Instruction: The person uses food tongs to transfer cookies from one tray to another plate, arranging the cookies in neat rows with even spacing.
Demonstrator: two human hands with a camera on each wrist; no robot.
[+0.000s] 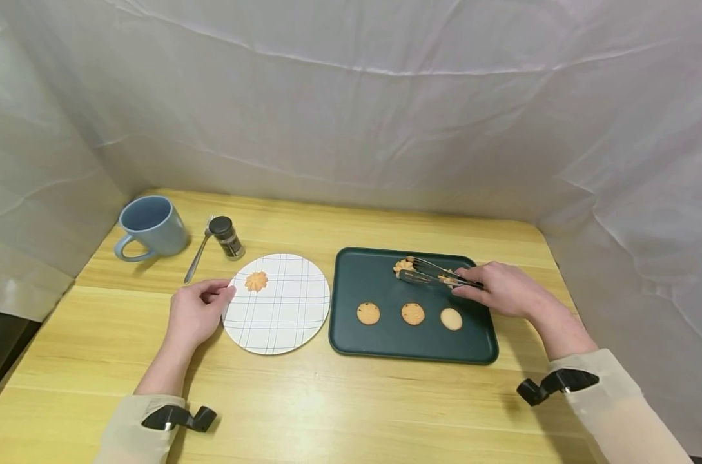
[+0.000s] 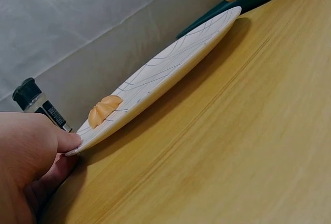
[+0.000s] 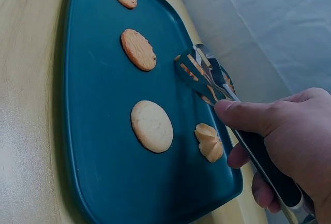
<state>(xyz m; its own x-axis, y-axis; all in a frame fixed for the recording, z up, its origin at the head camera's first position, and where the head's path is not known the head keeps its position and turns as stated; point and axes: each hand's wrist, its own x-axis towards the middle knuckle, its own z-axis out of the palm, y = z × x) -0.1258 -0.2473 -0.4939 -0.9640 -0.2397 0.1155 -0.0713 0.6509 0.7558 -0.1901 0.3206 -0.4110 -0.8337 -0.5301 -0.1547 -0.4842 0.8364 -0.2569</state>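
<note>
The right hand [image 1: 501, 289] is over the far right part of the dark green tray [image 1: 351, 341], fingers [image 3: 248, 116] curled around the dark handle of a pair of metal tongs [image 1: 438, 276]. The tongs point left toward the tray's far edge, and their slotted tips are closed around an orange swirl cookie [image 1: 403, 265] back there. From the right wrist view you can see orange showing through the slots, so the cookie looks clamped between the two blades, just above the tray surface or barely on it, can't really tell which.

A second swirl cookie [image 3: 209, 141] sits on the tray right under that hand, near the right edge. Three flat round cookies lie in a row along the near half of the tray: two with dark specks [image 1: 369, 313] [image 1: 412, 314] and a paler plain one [image 1: 451, 318].

The left hand [image 1: 196, 312] is on the bench [image 1: 351, 412] at the left rim of the white checked plate [image 1: 281, 322], thumb and fingers pinching the edge. In the left wrist view the plate looks flat on the wood. One more orange swirl cookie [image 1: 256, 281] sits on the plate near that gripped rim.

Farther back on the left there's a blue mug [image 1: 152, 227], a small spice jar with a black cap [image 1: 227, 237], and a metal fork [image 1: 198, 258] lying between them.
</note>
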